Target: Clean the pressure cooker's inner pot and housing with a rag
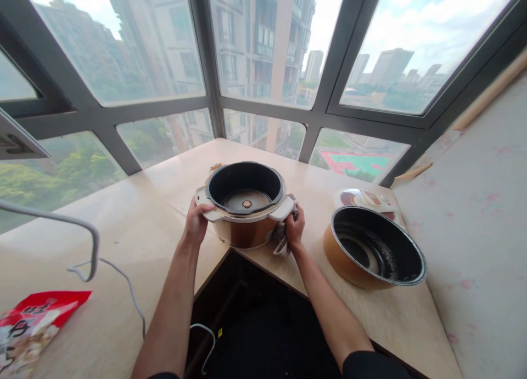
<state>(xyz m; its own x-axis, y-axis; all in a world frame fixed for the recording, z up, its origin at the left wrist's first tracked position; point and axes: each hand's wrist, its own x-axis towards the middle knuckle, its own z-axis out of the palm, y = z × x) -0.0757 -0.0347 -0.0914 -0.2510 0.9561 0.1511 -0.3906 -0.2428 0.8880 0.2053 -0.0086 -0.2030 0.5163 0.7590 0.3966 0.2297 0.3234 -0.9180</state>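
Cooker (242,233), left grip (196,222) clamped on handle (201,195), right grip (295,227) clamped on half-hidden cloth (280,239), bag (39,327) cropped

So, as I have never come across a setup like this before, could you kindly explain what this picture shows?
There is no robot: these are a person's two bare hands, seen from a camera worn on the head, looking forward and down. The left hand grips one side handle of a round, copper-brown cooker body with white handles. The right hand, at the opposite handle, holds a crumpled greyish cloth. The cooker rests on a pale cream countertop beside windows. To the right stands a round, brown metal pot with a black inside, partly hiding a white and reddish-brown object. At lower left lies a red printed plastic packet, near a light grey cable.
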